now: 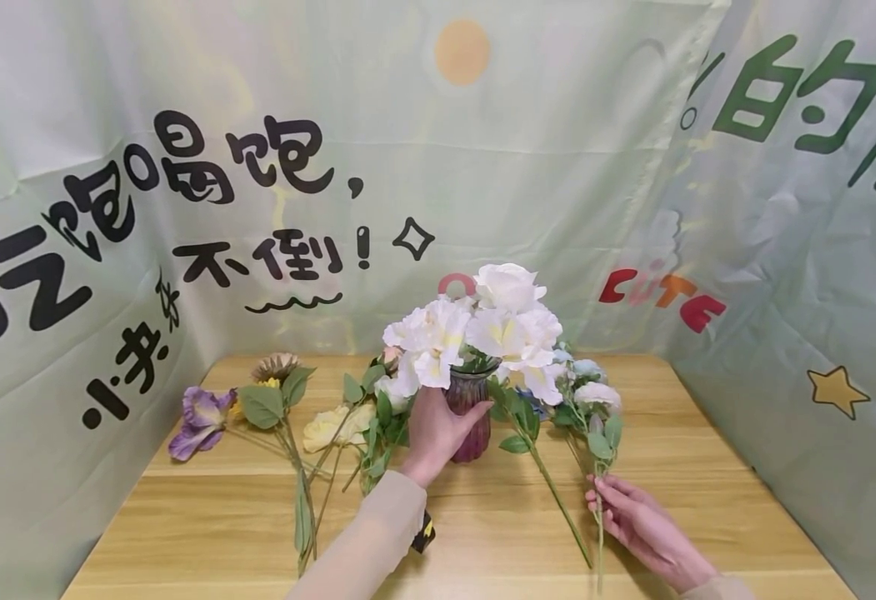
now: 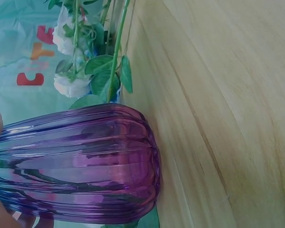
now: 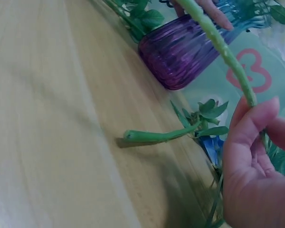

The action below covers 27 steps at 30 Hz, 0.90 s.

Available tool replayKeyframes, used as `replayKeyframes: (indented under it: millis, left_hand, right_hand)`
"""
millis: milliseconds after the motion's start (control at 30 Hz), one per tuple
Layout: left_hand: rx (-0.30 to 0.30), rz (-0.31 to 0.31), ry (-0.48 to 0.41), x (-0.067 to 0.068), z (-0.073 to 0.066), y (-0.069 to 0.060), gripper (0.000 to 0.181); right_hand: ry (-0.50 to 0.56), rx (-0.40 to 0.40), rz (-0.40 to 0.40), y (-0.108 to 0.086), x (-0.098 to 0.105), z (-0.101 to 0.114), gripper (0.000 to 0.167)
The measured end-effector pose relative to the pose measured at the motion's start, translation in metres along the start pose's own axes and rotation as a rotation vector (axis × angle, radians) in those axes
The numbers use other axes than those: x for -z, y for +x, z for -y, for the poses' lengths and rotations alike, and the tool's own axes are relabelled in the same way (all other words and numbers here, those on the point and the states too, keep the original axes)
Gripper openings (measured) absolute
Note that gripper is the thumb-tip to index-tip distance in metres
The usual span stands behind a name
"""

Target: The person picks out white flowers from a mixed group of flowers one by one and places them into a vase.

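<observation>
In the head view, a ribbed glass vase (image 1: 472, 429), purple toward its base, stands on the table holding several white artificial flowers (image 1: 508, 325). My left hand (image 1: 441, 433) grips it from the left side near the neck, thumb across the front. The left wrist view shows the vase's lower body (image 2: 85, 166) close up, with only fingertips at the edge. To the right, my right hand (image 1: 640, 517) pinches the green stem (image 3: 223, 50) of a flower with a pale white bloom (image 1: 598, 397). The stem's lower end points toward me.
Left of the vase lie a purple flower (image 1: 201, 423), a brownish flower (image 1: 276, 365) and a pale yellow flower (image 1: 340, 425). A loose green stem (image 1: 560, 492) lies between vase and right hand. A small black-and-yellow object (image 1: 424, 533) sits by the left sleeve. Printed cloth (image 1: 558, 208) surrounds the table.
</observation>
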<state>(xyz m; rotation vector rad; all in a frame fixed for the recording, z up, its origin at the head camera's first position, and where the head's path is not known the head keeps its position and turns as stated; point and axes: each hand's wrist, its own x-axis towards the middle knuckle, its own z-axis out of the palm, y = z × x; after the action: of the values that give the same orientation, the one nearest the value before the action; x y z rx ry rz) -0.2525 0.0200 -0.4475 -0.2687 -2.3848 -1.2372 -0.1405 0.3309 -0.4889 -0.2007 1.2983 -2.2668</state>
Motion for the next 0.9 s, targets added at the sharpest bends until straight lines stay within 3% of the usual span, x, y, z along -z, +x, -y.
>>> replayKeyframes:
  millis: [133,333,467,567,733,867,900]
  left_hand:
    - [-0.021,0.0,0.009,0.001,0.001,0.003,0.089]
    - [-0.004,0.098,-0.013,0.01,0.001,0.009,0.09]
    - [-0.054,0.183,-0.12,0.019,0.005,0.015,0.091]
    - [-0.06,0.292,-0.262,0.027,0.009,0.021,0.086]
    - [0.063,0.463,-0.387,0.036,0.013,0.028,0.072]
    - [0.183,0.513,-0.314,0.038,0.012,0.028,0.084]
    - [0.19,0.515,-0.295,0.037,0.011,0.027,0.088]
  right_hand:
    - [-0.085,0.047,-0.006,0.003,-0.003,-0.005,0.028]
    - [-0.183,0.129,-0.03,0.01,-0.009,-0.01,0.027]
    - [-0.243,0.214,-0.114,0.013,-0.016,-0.01,0.021]
    - [-0.307,0.297,-0.2,0.015,-0.023,-0.008,0.014]
    - [-0.399,0.435,-0.303,0.02,-0.034,-0.001,0.01]
    - [-0.458,0.531,-0.349,0.022,-0.043,0.011,0.013]
    - [-0.477,0.557,-0.361,0.022,-0.046,0.015,0.013]
